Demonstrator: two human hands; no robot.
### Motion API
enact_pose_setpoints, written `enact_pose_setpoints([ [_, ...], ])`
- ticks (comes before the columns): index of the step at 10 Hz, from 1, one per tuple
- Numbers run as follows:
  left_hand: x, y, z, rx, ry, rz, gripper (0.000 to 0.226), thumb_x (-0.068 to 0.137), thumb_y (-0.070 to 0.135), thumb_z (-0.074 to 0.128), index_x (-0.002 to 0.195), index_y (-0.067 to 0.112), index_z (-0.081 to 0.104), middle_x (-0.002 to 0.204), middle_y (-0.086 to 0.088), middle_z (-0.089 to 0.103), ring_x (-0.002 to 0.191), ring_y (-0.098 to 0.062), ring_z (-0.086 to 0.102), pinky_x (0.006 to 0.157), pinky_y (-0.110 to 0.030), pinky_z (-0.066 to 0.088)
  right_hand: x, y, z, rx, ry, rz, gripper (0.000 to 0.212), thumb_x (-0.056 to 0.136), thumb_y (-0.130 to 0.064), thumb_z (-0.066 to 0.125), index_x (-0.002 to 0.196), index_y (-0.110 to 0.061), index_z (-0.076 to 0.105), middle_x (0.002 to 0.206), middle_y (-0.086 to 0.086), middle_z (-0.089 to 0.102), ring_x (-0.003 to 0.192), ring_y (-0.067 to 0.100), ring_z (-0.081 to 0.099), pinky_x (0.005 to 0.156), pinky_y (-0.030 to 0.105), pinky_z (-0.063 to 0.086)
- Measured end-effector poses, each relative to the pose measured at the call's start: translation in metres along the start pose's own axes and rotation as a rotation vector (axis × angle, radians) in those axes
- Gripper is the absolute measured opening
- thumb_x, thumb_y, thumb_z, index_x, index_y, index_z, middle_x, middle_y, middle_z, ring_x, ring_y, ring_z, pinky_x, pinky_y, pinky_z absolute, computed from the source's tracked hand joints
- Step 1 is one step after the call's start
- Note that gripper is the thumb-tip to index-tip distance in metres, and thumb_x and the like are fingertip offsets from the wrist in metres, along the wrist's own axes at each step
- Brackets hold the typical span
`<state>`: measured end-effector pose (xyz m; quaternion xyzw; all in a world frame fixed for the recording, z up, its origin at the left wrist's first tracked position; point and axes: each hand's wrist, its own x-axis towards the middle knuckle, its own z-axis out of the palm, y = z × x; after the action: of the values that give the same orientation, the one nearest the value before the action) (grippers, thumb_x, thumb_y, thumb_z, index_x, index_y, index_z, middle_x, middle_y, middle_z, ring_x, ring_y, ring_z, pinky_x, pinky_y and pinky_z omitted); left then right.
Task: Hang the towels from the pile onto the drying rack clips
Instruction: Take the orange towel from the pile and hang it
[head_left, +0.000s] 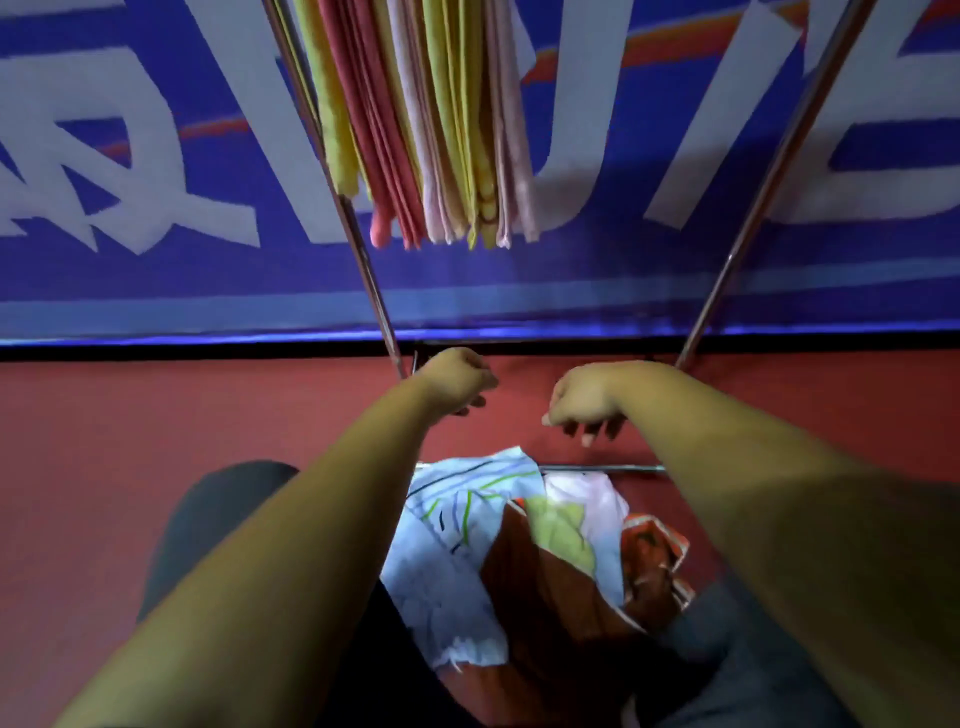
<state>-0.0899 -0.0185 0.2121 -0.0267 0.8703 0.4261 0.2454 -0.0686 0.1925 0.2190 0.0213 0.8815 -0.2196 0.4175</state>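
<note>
A pile of towels (524, 551) lies on the red floor between my knees: white striped, brown, lime green, pale pink and orange patterned cloths. Several towels (431, 114) in yellow, red and pink hang from the drying rack at the top, between its two slanted metal legs (363, 249). My left hand (457, 382) hovers above the pile with its fingers loosely curled downward, holding nothing. My right hand (584, 402) hovers beside it, fingers hanging loosely, nothing in it. Both hands are apart from the pile. The rack's clips are out of view.
A blue banner (156, 182) with large white letters covers the wall behind the rack. A low metal rack bar (608, 469) crosses just beyond the pile. The right rack leg (753, 218) slants up. My dark-trousered knees (208, 519) flank the pile.
</note>
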Motion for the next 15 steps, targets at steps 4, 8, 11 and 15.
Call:
enact_pose_setpoints([
  [4,0.009,-0.112,0.141,0.478,-0.433,-0.270,0.020,0.104,0.016,0.057,0.096,0.006,0.073,0.100,-0.020,0.074,0.084,-0.014,0.076,0.079,-0.023,0.059,0.078,0.098,0.161,0.014,-0.053,0.200,0.032,0.097,-0.031,0.061,0.072,-0.014,0.072,0.073,0.005,0.070,0.067,0.023,0.070,0.062,0.028,0.055],
  [8,0.034,-0.196,0.203,0.617,-0.506,-0.245,0.038,0.097,0.022,0.054,0.134,0.018,0.060,0.130,-0.013,0.066,0.117,-0.033,0.063,0.092,-0.041,0.054,0.145,0.088,0.189,0.024,-0.227,0.196,0.014,0.103,-0.015,0.062,0.106,-0.003,0.069,0.114,0.017,0.074,0.076,0.030,0.066,0.078,0.042,0.060],
  [11,0.059,-0.226,0.197,0.257,-0.401,-0.464,0.031,0.087,0.035,0.085,0.104,0.010,0.080,0.088,-0.006,0.069,0.076,-0.018,0.064,0.067,-0.027,0.047,0.165,0.079,0.200,-0.011,-0.205,0.183,0.017,0.101,-0.021,0.062,0.115,-0.013,0.067,0.122,0.015,0.071,0.116,0.039,0.070,0.092,0.045,0.058],
  [15,0.044,-0.179,0.180,-0.586,-0.440,-0.542,0.043,0.074,-0.008,0.063,0.116,-0.008,0.070,0.105,-0.023,0.070,0.085,-0.030,0.073,0.066,-0.030,0.059,0.151,0.084,0.208,0.244,0.080,0.285,0.028,0.110,-0.039,0.051,0.108,-0.015,0.065,0.099,0.015,0.070,0.090,0.025,0.068,0.083,0.034,0.058],
])
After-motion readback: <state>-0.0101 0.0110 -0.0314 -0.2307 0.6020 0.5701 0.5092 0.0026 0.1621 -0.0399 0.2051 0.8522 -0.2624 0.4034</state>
